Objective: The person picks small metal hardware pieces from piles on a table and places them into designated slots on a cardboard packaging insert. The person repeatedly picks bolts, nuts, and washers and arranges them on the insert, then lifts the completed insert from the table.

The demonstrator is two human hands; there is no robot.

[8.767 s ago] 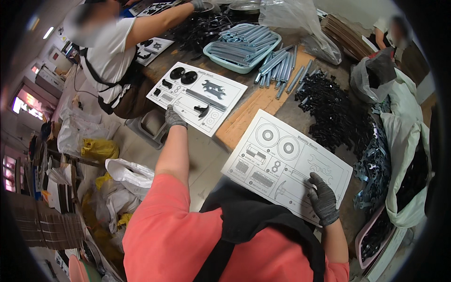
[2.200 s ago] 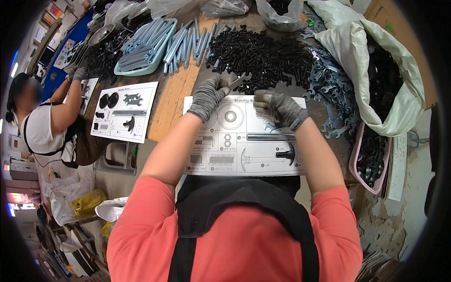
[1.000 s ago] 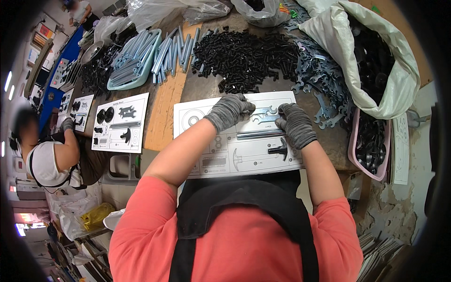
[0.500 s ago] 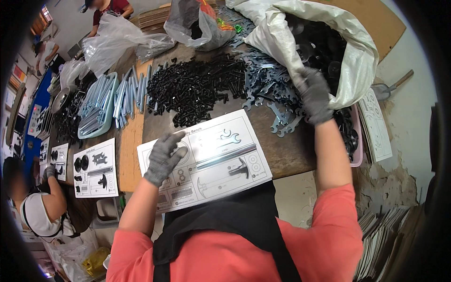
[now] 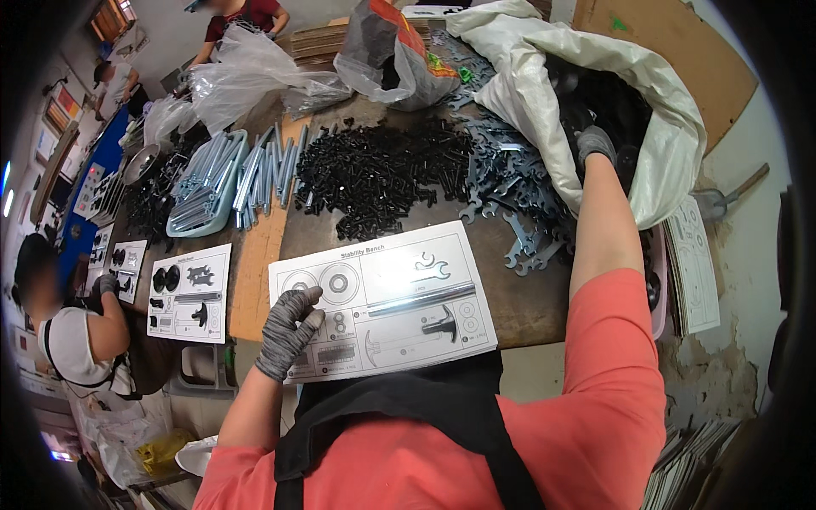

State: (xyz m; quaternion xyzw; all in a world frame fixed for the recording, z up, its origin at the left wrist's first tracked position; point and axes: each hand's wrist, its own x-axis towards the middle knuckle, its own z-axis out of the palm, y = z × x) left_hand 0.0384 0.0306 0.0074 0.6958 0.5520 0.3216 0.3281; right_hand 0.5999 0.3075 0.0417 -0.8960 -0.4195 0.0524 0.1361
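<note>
The printed card point(image 5: 384, 274) lies at the lower centre of the frame, on the near edge of the counter point(image 5: 459, 238). The left hand point(image 5: 291, 331) is over the card's left edge; its grip is partly spread – thumb and index finger stand apart, with the other fingers curled. The right hand point(image 5: 595, 146) is inside the white sack point(image 5: 525, 102) at the upper right, among black parts point(image 5: 633, 119). Its fingertips are hidden, so the state of this grip cannot be told.

Seated on the card: 1 metal tube point(image 5: 421, 299), a wrench point(image 5: 432, 270) above it and 1 black T-shaped part point(image 5: 440, 325) below it. A heap of small black parts point(image 5: 382, 174) occupies the upper centre – a wrench pile point(image 5: 510, 174) adjoins it on the right. At the upper left, a pale blue tray point(image 5: 231, 202) contains metal tubes point(image 5: 202, 180).
</note>
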